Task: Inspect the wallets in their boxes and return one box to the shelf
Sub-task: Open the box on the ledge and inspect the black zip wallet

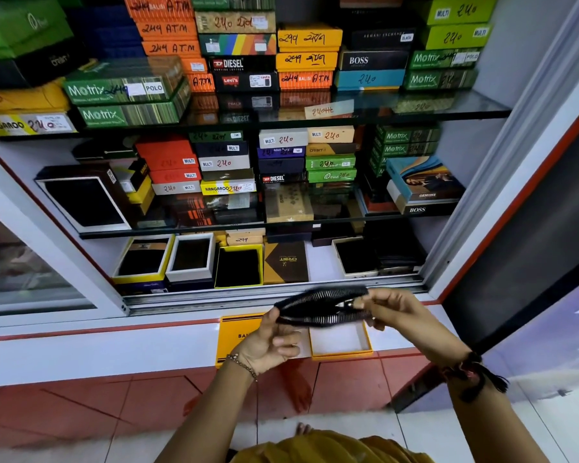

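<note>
A black zip wallet is held up in front of the cabinet's bottom ledge, its silver zipper parted along the top. My left hand pinches its left end. My right hand grips the right end at the zipper pull. Below the wallet, an open orange box with a white inside sits on the white ledge. Its orange lid, partly hidden by my left hand, lies just to the left.
The open cabinet holds glass shelves packed with stacked, price-marked wallet boxes. Open boxes with dark wallets line the bottom shelf behind the sliding track. A glass door is at left, a red-trimmed frame at right. Red tiled floor lies below.
</note>
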A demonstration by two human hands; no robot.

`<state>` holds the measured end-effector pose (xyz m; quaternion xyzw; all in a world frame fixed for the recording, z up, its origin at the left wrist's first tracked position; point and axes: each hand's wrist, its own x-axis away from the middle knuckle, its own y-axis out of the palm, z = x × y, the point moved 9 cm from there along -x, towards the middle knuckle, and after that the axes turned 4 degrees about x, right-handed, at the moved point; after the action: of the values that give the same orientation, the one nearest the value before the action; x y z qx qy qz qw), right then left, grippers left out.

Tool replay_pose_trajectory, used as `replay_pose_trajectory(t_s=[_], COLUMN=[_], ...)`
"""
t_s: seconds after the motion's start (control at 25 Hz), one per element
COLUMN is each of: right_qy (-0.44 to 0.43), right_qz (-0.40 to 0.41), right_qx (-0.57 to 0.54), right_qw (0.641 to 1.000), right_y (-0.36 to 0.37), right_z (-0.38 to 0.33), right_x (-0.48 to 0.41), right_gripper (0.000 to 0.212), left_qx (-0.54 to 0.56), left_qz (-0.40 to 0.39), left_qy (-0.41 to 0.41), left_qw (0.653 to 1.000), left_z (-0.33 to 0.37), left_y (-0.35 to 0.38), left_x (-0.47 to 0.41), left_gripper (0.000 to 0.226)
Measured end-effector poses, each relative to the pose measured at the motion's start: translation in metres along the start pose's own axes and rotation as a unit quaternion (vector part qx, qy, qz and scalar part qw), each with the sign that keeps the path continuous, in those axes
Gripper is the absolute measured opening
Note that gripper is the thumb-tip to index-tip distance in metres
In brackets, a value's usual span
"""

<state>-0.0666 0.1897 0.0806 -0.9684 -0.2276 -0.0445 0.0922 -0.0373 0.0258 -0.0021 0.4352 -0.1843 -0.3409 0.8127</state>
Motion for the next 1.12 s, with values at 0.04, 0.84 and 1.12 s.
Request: replay_pose_trajectory(t_s=[0.04,0.84,1.12], right_qy=[-0.012,0.012,-0.009], right_qz=[0.012,0.122,0.101], right_qx=[-0.006,0.449,0.468], right_qw=[1.000,0.885,0.878], right_y=[-0.011,0.019,0.043], right_z=[-0.007,0.103,0.105], right_x=[0.004,-0.021,-0.047], right_gripper=[0.019,0.010,0.038], left_qx=[-0.018,-0.773,-0.823], left_qz=[0.048,0.326,0.372], left_qy=[0.007,-0.082,-0.012], left_qw=[0.999,0.537,0.430], left_z=[0.006,-0.003,0.029], left_y=[-0.008,-0.069,-0.066], left_x=[0.004,-0.018,0.025], left_gripper=[0.055,0.068,0.055])
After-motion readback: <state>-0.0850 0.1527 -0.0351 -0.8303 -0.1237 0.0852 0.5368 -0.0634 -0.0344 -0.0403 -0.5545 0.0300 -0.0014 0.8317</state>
